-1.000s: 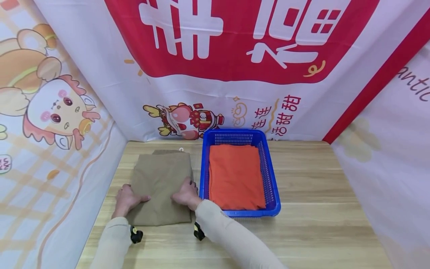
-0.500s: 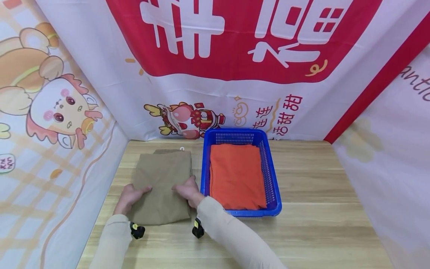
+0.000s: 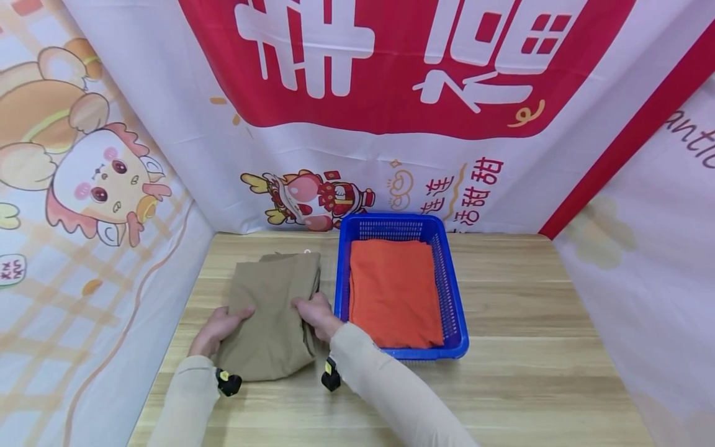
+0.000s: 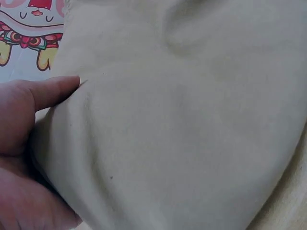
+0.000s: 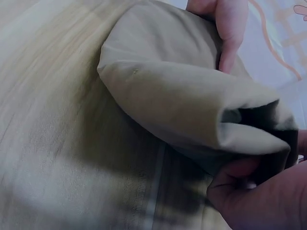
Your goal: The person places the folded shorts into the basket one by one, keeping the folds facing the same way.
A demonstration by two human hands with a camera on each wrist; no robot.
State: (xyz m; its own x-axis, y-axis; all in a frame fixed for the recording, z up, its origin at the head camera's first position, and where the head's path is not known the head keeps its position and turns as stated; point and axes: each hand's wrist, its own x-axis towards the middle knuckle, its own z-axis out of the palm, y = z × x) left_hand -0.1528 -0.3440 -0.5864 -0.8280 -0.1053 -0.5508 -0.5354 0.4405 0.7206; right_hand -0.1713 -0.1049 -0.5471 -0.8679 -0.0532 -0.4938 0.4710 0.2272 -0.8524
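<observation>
Left hand (image 3: 219, 326) and right hand (image 3: 318, 312) gripping khaki cloth (image 3: 270, 316), blue basket (image 3: 419, 354) beside

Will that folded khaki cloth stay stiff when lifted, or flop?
The folded khaki cloth will probably flop: it curves softly between the left hand and right hand. Its layers might slide apart, since they gape at one edge.

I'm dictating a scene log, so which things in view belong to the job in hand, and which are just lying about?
In the job:
khaki cloth, held by the left grip and right grip

Seemingly just about, not held:
basket
orange cloth, inside it (both might matter later)
curtain, as backdrop
</observation>
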